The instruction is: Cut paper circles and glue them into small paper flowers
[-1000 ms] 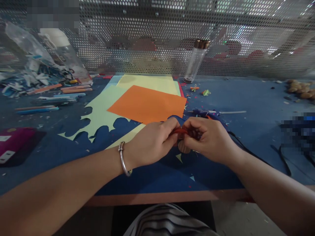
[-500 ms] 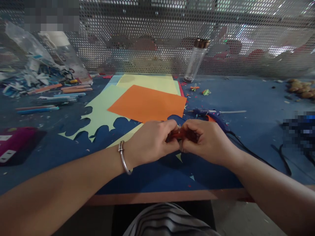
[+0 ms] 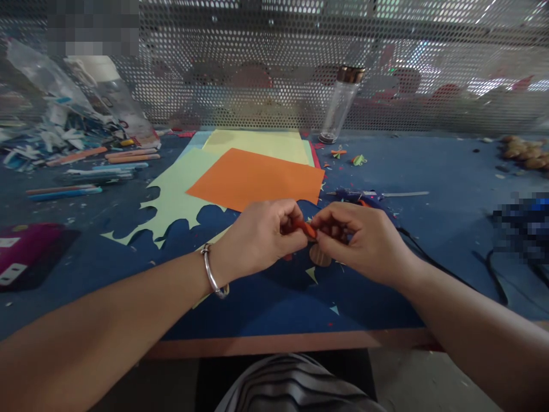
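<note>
Our left hand [image 3: 263, 237] grips a small orange piece [image 3: 307, 230] over the table's [image 3: 266, 317] near side, while our right hand [image 3: 364, 237] pinches its right end between thumb and forefinger. We should press lightly, steady the left end, and keep our knuckles clear of the glue gun [image 3: 364, 198] just beyond.

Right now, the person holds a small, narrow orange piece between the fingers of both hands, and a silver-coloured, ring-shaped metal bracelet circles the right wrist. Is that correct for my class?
Not quite: the head view shows the silver-coloured, ring-shaped metal bracelet on the left wrist. The left hand and right hand do hold the small, narrow orange piece.
</note>
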Motion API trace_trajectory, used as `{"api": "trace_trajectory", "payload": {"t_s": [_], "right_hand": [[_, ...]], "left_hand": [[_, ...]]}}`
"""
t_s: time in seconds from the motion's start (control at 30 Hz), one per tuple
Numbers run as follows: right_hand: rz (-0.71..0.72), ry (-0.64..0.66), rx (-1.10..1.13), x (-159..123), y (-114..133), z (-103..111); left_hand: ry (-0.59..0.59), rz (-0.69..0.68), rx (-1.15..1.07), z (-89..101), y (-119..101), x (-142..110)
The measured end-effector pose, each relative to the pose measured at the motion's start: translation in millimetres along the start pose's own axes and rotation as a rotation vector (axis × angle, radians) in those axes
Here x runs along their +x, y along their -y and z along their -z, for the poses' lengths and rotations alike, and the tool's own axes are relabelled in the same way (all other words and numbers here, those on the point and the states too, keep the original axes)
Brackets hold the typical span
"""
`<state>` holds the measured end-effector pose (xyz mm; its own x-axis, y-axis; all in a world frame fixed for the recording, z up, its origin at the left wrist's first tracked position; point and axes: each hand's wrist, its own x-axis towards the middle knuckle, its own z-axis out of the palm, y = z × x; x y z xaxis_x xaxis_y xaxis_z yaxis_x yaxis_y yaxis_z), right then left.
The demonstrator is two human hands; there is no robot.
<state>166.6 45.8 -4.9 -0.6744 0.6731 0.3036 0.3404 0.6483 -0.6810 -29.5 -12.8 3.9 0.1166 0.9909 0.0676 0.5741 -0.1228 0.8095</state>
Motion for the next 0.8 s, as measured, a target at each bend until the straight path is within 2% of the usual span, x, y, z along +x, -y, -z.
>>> {"api": "trace_trajectory", "payload": {"t_s": [0.33, 0.53, 0.7, 0.8], "right_hand": [[0.052, -0.017, -0.041, -0.8, 0.0, 1.1], [0.116, -0.077, -0.124, 0.1, 0.5, -0.9], [0.071, -0.092, -0.158, 0.8, 1.2, 2.6], [0.03, -0.078, -0.139, 1.4, 0.1, 4.7]], "left_hand": [[-0.006, 0.032, -0.049, 0.5, 0.8, 1.5], [-0.027, -0.041, 0.097, -1.9, -1.7, 1.3], [-0.028, -0.04, 0.294, 13.2, 5.0, 5.8], [-0.098, -0.062, 0.236, 21.9, 5.2, 6.8]]}}
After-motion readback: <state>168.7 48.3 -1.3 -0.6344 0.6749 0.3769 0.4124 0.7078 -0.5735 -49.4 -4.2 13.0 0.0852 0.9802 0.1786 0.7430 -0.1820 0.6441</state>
